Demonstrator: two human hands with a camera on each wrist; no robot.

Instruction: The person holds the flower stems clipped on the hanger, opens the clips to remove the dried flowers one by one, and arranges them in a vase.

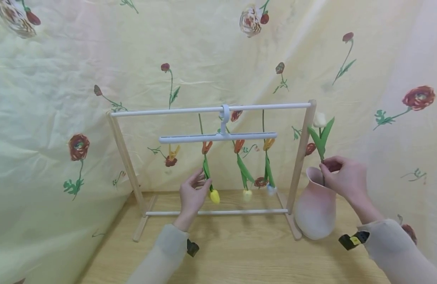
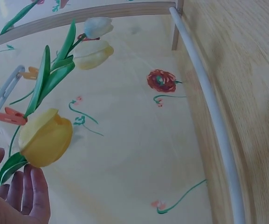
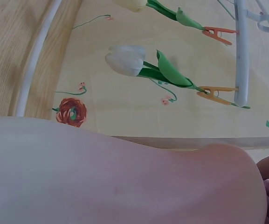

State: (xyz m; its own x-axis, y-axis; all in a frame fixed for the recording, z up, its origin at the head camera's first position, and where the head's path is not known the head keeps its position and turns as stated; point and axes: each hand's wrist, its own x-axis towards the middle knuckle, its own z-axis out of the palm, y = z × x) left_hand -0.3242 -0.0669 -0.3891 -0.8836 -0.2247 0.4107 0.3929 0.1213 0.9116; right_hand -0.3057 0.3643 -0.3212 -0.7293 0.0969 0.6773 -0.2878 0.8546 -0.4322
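My right hand [image 1: 346, 177] pinches the stem of a white tulip [image 1: 319, 120], bloom upward, over the mouth of a pink-and-white vase [image 1: 316, 215]. The lower stem reaches into the vase's opening. My left hand [image 1: 192, 195] is at a yellow tulip [image 1: 214, 196] that hangs bloom down from a red clip [image 1: 206, 147]. In the left wrist view, the left fingers [image 2: 34, 191] lie relaxed under the yellow bloom, with the thumb apart from them. A pale yellow tulip [image 1: 247, 195] and a pale bluish-white tulip [image 1: 271, 190] hang from other clips on the white hanger [image 1: 190, 139].
The hanger hooks over the top bar [image 1: 161, 111] of a rack with wooden side posts [image 1: 301, 157]. An orange-yellow clip [image 1: 173, 152] at its left end holds nothing. A white lower bar [image 1: 239, 212] runs close above the wooden table [image 1: 246, 252]. Flower-printed cloth [image 1: 133, 51] surrounds the back and sides.
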